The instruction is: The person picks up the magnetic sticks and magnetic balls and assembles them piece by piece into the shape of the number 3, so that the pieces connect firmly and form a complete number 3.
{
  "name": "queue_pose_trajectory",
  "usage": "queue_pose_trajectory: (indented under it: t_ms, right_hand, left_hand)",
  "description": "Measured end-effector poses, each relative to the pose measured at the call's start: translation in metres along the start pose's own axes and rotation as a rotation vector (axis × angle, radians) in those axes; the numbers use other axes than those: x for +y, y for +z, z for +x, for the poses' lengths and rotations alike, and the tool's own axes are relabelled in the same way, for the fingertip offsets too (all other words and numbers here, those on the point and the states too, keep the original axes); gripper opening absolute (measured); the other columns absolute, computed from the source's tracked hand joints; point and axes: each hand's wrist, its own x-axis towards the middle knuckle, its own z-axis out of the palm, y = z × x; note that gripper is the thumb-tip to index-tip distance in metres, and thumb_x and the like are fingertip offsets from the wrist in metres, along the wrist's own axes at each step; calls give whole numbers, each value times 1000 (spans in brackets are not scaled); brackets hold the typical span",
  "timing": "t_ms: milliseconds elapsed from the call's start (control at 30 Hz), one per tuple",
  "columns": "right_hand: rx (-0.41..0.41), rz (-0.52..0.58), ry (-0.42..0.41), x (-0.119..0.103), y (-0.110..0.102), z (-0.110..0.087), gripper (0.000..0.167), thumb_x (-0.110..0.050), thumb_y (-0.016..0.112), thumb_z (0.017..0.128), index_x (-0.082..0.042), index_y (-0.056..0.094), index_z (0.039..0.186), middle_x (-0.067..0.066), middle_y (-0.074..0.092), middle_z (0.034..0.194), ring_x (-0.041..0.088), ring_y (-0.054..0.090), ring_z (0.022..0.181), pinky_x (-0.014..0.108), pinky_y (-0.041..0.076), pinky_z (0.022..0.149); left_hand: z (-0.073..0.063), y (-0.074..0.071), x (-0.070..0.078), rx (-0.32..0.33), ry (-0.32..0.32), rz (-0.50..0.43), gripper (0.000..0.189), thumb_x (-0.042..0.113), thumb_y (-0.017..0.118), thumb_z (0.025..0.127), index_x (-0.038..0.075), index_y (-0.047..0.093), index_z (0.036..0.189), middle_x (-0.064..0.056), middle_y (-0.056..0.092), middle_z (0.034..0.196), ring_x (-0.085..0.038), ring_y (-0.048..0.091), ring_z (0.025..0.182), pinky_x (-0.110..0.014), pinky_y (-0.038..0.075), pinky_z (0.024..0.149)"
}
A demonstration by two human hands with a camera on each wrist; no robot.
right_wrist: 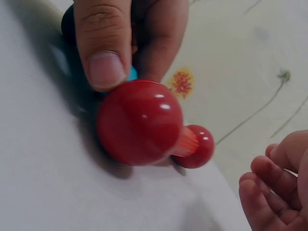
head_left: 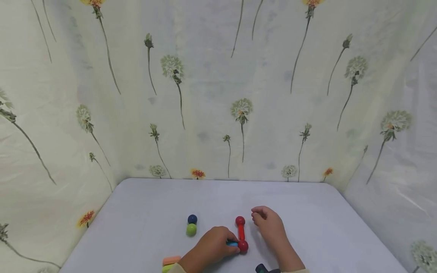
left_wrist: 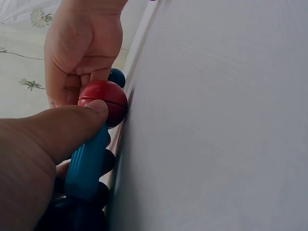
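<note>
Pinched in the left hand (head_left: 213,244), midway between side edges of the table (head_left: 136,216) — blue stick (left_wrist: 87,166), end against a red ball (head_left: 243,247). From that ball toward the far edge: red stick (head_left: 241,232), second red ball (head_left: 240,221). Toward the right edge, loosely curled, holding nothing — right hand (head_left: 271,225).

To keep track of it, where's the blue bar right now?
In the head view, the blue bar is low, slightly right of centre, gripped by the left hand, with the nearer red ball at its right end.
</note>
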Motion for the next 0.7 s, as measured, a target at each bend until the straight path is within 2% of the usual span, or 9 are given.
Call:
queue_pose_trajectory:
  t_ms: [167, 300, 467, 567, 700]
  right_hand:
    - [37, -77, -36, -3, -16, -4, 20, -20, 66, 101, -10, 73, 117, 4, 76, 100, 14, 69, 86, 34, 60, 74]
    - [32, -156, -33, -4, -33, -11, 20, -22, 66, 101, -11, 73, 116, 3, 76, 102, 16, 70, 91, 39, 60, 77]
    - [-36, -284, -36, -3, -49, -21, 20, -24, 68, 99, -14, 74, 116, 1, 76, 109, 20, 69, 102, 48, 60, 89]
    - [-87, -336, -27, 0, -56, -28, 19, -23, 72, 97, -15, 74, 114, -1, 75, 107, 19, 68, 101, 49, 60, 90]
    - [-213, -375, 7, 7, -63, -38, 21, -25, 80, 93, -16, 74, 111, -4, 74, 99, 16, 66, 95, 45, 61, 86]
  left_hand:
    - [1, 2, 0, 1, -30, 4, 22, 32, 89, 84, 21, 84, 102, 12, 65, 80, -8, 56, 77, -30, 57, 75]
    - [3, 1, 2, -7, -28, 8, 22, 36, 88, 85, 22, 83, 102, 12, 63, 81, -9, 56, 77, -29, 55, 72]
    - [3, 0, 3, -3, -34, 29, 22, 36, 88, 85, 24, 83, 103, 12, 62, 84, -10, 54, 80, -28, 54, 71]
    - [2, 0, 2, -7, -38, 27, 23, 36, 88, 85, 24, 83, 104, 12, 62, 85, -10, 54, 81, -28, 54, 71]
    - [2, 1, 0, -16, -45, 14, 23, 37, 88, 85, 25, 83, 104, 12, 62, 85, -10, 54, 81, -29, 54, 71]
